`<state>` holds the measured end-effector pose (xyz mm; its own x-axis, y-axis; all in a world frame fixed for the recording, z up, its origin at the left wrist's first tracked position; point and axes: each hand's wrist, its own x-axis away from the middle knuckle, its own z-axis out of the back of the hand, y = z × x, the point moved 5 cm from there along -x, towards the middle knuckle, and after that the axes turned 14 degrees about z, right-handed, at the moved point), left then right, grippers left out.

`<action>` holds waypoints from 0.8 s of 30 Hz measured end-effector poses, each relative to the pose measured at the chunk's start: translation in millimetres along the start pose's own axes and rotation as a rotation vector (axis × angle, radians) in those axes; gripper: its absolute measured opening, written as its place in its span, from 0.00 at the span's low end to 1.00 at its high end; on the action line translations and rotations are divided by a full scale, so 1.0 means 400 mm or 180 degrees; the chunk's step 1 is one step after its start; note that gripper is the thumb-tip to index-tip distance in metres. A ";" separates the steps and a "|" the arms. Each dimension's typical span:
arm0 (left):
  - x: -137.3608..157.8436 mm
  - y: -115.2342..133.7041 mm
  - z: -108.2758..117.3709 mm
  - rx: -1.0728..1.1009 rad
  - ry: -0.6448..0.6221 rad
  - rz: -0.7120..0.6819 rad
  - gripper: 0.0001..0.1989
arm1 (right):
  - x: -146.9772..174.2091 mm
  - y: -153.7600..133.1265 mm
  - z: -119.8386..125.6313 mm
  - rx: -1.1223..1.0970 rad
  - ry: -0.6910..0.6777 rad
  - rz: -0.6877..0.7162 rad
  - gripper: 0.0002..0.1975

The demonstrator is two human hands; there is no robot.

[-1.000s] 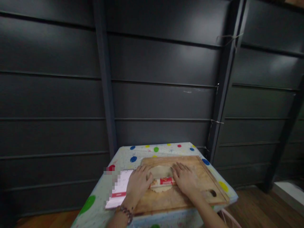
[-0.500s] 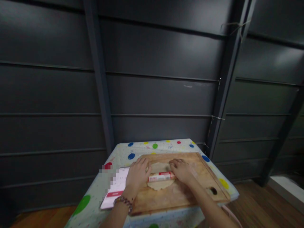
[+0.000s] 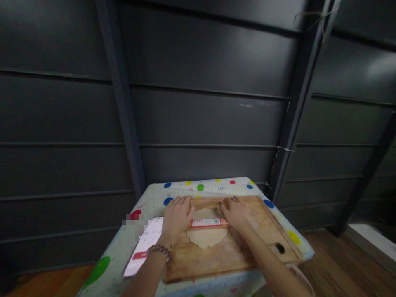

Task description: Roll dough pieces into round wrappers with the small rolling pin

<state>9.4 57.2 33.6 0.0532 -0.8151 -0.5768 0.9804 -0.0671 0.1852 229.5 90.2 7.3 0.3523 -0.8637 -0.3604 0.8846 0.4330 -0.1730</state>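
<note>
A wooden rolling pin (image 3: pixel 206 222) with a white and red label around its middle lies across a flat, thin round of pale dough (image 3: pixel 208 238). The dough rests on a wooden cutting board (image 3: pixel 213 262); its edge is uneven. My left hand (image 3: pixel 177 215), with a beaded bracelet at the wrist, is closed over the pin's left end. Over the right end bends my right hand (image 3: pixel 235 212), its fingers curled down. Both ends of the pin are hidden beneath my hands. Dough shows on the near and far sides of the pin.
A flat white panel with a red band (image 3: pixel 150 237), perhaps a tablet, lies left of the board. The table (image 3: pixel 102 264) has a cloth with coloured dots. The board has a hole (image 3: pixel 279 248) near its right corner. A dark panelled wall (image 3: pixel 204 119) stands behind.
Both hands have moved the rolling pin slightly away from me, and its label has turned. More dough shows on the near side. The view has shifted a little.
</note>
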 end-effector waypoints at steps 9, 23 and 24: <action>-0.020 0.000 -0.015 -0.0089 -0.0194 -0.0071 0.13 | -0.013 0.015 -0.011 -0.0141 -0.0089 -0.0240 0.21; -0.023 -0.013 -0.033 -0.0155 -0.0373 0.0112 0.11 | -0.011 0.016 -0.016 -0.0114 -0.0005 -0.0238 0.21; -0.023 -0.014 -0.035 -0.0178 -0.0385 0.0130 0.11 | -0.010 0.016 -0.017 -0.0105 -0.0005 -0.0239 0.21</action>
<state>6.3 73.1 26.6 0.0733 -0.8802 -0.4690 0.9871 -0.0031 0.1601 231.7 98.4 1.3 0.2860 -0.8944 -0.3438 0.8980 0.3753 -0.2295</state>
